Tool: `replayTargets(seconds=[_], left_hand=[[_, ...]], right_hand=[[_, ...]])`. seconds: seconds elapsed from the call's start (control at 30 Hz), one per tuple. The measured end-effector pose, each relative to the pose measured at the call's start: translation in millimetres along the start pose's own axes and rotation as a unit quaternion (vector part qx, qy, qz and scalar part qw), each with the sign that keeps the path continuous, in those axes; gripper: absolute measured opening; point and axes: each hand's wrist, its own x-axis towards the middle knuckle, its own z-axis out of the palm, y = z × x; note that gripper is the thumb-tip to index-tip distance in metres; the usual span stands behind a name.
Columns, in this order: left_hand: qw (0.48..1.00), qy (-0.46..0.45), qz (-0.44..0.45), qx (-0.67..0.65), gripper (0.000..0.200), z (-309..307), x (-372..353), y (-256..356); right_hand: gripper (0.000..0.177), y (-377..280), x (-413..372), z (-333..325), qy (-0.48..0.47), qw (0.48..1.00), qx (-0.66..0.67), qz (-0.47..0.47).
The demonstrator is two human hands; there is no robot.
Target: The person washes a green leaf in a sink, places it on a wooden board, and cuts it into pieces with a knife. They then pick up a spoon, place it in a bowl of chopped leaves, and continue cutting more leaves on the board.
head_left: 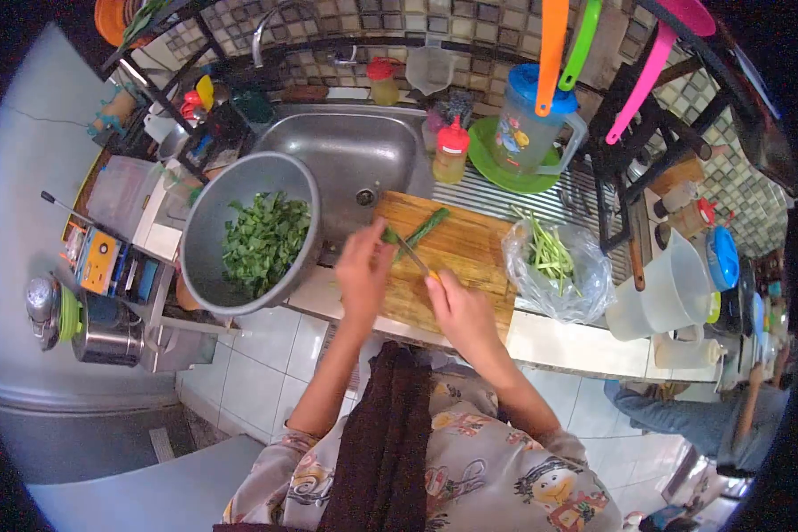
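While the right hand [461, 310] closes around the handle of 1 small knife [414, 255], the left hand [363, 270] bends over the left side of a wooden cutting board [474, 266]. Left fingertips blurred, at the near end of a green vegetable [428, 228]; from where I stand, cannot tell whether they pinch it. Vegetable lies on the board, just ahead of both hands; blade touching or just beside it, unclear which. Left of the left hand: 1 grey basin [202, 230] holding chopped leaves [266, 244]. Ahead and left of the hands: steel sink [350, 146]. Right of the right hand: 1 clear plastic bag [590, 297], green stalks [550, 253] inside. Farther right, 1 translucent jug [661, 293]. Beyond the hands, ahead and right: blue-lidded pitcher [523, 146] on a green plate [486, 158].
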Motion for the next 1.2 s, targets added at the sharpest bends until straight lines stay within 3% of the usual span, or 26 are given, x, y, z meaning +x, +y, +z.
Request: replayTargets(seconds=[0.1, 0.17, 0.2, 0.27, 0.3, 0.4, 0.43, 0.5, 0.57, 0.63, 0.77, 0.87, 0.97, 1.07, 1.13, 1.2], left_hand=[[0.991, 0.098, 0.045, 0.077, 0.040, -54, 36, -7], [0.992, 0.096, -0.035, 0.070, 0.042, -90, 51, -21], [0.991, 0.101, -0.035, 0.075, 0.042, -104, 56, -30], [0.972, -0.003, -0.088, 0.216, 0.044, -132, 61, -55], [0.957, 0.007, 0.049, 0.284, 0.045, -140, 52, -92], [0.954, 0.036, 0.052, 0.294, 0.043, -146, 41, -89], [0.954, 0.034, 0.050, 0.294, 0.043, -143, 38, -76], [0.984, 0.022, -0.032, 0.171, 0.037, -123, 32, -47], [0.989, -0.016, -0.011, 0.144, 0.033, -88, 15, -31], [0.984, -0.141, 0.017, 0.107, 0.030, -48, -2, -7], [0.966, -0.224, 0.133, 0.000, 0.027, 39, -44, -8], [0.943, -0.294, 0.144, 0.066, 0.028, 53, -56, -10], [0.939, -0.300, 0.150, 0.081, 0.020, 55, -64, -30], [0.951, -0.263, 0.124, 0.108, 0.018, 22, -52, -38], [0.980, -0.113, 0.108, 0.126, 0.017, -24, -21, -35], [0.971, -0.018, 0.088, 0.220, 0.018, -77, 13, -43]], right_hand=[[0.026, -47, 43, -2, 0.014, 0.996, -0.042, -0.073], [0.026, -67, 69, 5, 0.050, 0.982, -0.066, -0.167], [0.026, -71, 77, 6, 0.049, 0.982, -0.063, -0.173], [0.025, -79, 89, 8, 0.060, 0.977, -0.097, -0.180], [0.026, -81, 90, 3, 0.053, 0.982, -0.064, -0.168], [0.027, -58, 92, -5, -0.011, 0.989, 0.010, -0.145], [0.030, -51, 91, -13, -0.037, 0.993, 0.026, -0.108], [0.030, -30, 86, -24, -0.033, 0.995, 0.040, -0.084], [0.030, -10, 81, -35, -0.024, 0.997, 0.051, -0.059], [0.030, 8, 72, -42, 0.004, 0.996, 0.083, 0.008], [0.029, 31, 50, -46, 0.051, 0.993, 0.090, 0.051], [0.031, 46, 33, -45, 0.040, 0.992, 0.087, 0.081], [0.033, 55, 16, -41, 0.044, 0.986, 0.106, 0.117], [0.033, 65, 0, -33, 0.035, 0.981, 0.116, 0.149], [0.033, 73, -11, -27, 0.031, 0.978, 0.125, 0.167], [0.030, 81, -22, -19, 0.017, 0.971, 0.140, 0.195]])
